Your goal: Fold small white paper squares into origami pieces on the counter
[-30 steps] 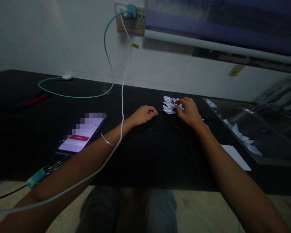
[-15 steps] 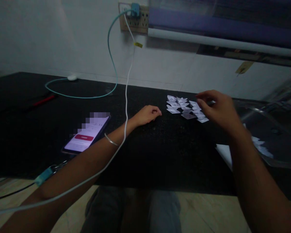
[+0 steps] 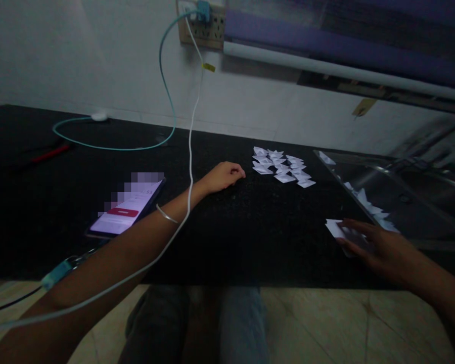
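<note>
My left hand (image 3: 224, 176) rests on the black countertop with its fingers curled in, and nothing shows between them. To its right lie folded white paper pieces (image 3: 284, 178) with pointed ends, set out in rows. My right hand (image 3: 379, 247) has come down over a small stack of white paper sheets (image 3: 334, 228) near the counter's front right. Thumb and fingers lie on the stack from the right and cover much of it.
More white paper pieces (image 3: 367, 203) lie along the rim of the metal sink (image 3: 420, 202) at right. A phone (image 3: 123, 210) with a lit screen lies left of my forearm. The white cable (image 3: 190, 167) crosses that forearm. Behind it runs a teal cable (image 3: 117, 149).
My right hand has moved from beside the folded pieces down and right onto the paper stack. My left hand holds its place and pose. The view has shifted slightly.
</note>
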A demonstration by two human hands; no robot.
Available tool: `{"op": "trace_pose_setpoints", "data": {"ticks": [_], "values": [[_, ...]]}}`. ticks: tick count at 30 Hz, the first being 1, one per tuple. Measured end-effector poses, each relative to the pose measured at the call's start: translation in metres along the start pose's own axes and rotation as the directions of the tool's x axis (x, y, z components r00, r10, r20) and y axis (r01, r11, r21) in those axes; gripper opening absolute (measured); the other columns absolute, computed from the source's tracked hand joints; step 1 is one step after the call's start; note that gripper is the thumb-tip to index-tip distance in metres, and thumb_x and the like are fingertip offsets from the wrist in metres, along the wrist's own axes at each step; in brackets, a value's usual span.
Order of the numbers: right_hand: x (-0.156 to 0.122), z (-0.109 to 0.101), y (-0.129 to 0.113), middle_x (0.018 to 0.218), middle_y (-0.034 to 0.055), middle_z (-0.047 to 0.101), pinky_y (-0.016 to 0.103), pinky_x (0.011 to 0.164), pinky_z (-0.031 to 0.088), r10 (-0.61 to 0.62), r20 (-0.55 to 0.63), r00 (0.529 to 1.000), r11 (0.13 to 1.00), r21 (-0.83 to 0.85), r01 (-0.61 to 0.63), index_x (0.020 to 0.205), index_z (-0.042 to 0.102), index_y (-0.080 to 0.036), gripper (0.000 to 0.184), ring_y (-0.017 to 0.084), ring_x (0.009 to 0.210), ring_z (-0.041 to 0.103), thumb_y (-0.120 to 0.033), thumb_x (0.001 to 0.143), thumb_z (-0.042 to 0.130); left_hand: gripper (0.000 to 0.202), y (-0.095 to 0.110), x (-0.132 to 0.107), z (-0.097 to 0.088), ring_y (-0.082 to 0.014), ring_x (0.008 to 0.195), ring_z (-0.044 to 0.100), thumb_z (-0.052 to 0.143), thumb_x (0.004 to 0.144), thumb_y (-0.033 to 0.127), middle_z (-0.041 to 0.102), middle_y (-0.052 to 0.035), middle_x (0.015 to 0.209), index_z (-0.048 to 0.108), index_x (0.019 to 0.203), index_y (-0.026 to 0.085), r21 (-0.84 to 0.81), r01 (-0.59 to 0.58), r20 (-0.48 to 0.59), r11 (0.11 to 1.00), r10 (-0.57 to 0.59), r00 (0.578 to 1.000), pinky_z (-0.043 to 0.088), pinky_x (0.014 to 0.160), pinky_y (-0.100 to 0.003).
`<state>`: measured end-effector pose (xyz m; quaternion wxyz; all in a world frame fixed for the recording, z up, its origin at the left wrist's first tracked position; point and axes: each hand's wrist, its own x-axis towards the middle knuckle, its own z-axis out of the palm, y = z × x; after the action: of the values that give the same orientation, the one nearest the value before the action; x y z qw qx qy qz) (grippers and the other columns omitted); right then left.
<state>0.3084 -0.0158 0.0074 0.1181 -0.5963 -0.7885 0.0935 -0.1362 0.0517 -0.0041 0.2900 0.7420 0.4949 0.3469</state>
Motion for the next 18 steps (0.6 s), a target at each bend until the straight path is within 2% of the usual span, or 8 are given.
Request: {"op": "trace_pose_setpoints", "data": {"ticks": [2,4,6,8,12,18], "values": [[-0.004,0.0,-0.006,0.107,0.0205,0.076,0.054,0.073,0.056,-0.01,-0.008,1.0,0.998,-0.059,0.01,0.117,0.071,-0.04,0.044,0.039,0.086,0.075,-0.049,0.074,0.068,0.027,0.0,0.0,0.0,-0.0119,0.06,0.058,0.055,0.088,0.029,0.068,-0.005,0.07,0.074,0.097,0.012,-0.002,0.005,0.002,1.0,-0.005,1.0,0.041,0.058,-0.023],[-0.007,-0.003,-0.015,0.114,0.023,0.074,0.054,0.081,0.058,-0.027,0.004,1.0,0.99,-0.137,0.027,0.131,0.066,-0.028,0.059,0.04,0.094,0.075,-0.043,0.075,0.065,0.028,-0.001,0.0,0.0,-0.0115,0.059,0.057,0.055,0.088,0.028,0.068,-0.0049,0.071,0.074,0.098,0.012,0.0,0.009,0.008,1.0,-0.009,1.0,0.04,0.058,-0.023],[-0.011,-0.007,-0.023,0.129,0.0233,0.069,0.053,0.092,0.058,-0.066,0.081,0.995,0.981,-0.179,0.079,0.148,0.052,-0.019,0.066,0.038,0.108,0.072,-0.04,0.085,0.054,0.029,-0.001,0.0,0.0,-0.0111,0.059,0.057,0.054,0.089,0.028,0.069,-0.0051,0.071,0.074,0.1,0.012,0.005,0.014,0.017,1.0,-0.014,1.0,0.04,0.058,-0.023],[-0.015,-0.011,-0.028,0.142,0.0217,0.06,0.054,0.103,0.053,-0.127,0.15,0.98,0.972,-0.178,0.153,0.153,0.044,-0.015,0.065,0.037,0.124,0.064,-0.041,0.094,0.046,0.03,-0.003,0.001,0.0,-0.0111,0.059,0.057,0.053,0.089,0.029,0.069,-0.0056,0.072,0.074,0.102,0.011,0.012,0.018,0.021,1.0,-0.018,1.0,0.04,0.059,-0.024],[-0.021,-0.022,-0.025,0.156,0.0141,0.047,0.055,0.115,0.042,-0.166,0.25,0.954,0.969,-0.138,0.205,0.15,0.049,-0.022,0.068,0.038,0.141,0.047,-0.054,0.091,0.056,0.031,-0.003,0.001,0.0,-0.0119,0.061,0.058,0.054,0.089,0.031,0.069,-0.0064,0.074,0.075,0.101,0.011,0.018,0.008,0.01,1.0,-0.008,1.0,0.041,0.06,-0.025],[-0.033,-0.035,-0.003,0.159,0.0086,0.041,0.051,0.115,0.042,-0.207,0.33,0.921,0.974,-0.017,0.225,0.155,0.041,-0.034,0.088,0.037,0.143,0.042,-0.051,0.076,0.077,0.03,0.0,0.0,0.001,-0.0122,0.061,0.058,0.055,0.089,0.032,0.069,-0.0064,0.073,0.075,0.099,0.012,-0.008,0.011,0.005,1.0,-0.01,1.0,0.041,0.061,-0.025]]}}
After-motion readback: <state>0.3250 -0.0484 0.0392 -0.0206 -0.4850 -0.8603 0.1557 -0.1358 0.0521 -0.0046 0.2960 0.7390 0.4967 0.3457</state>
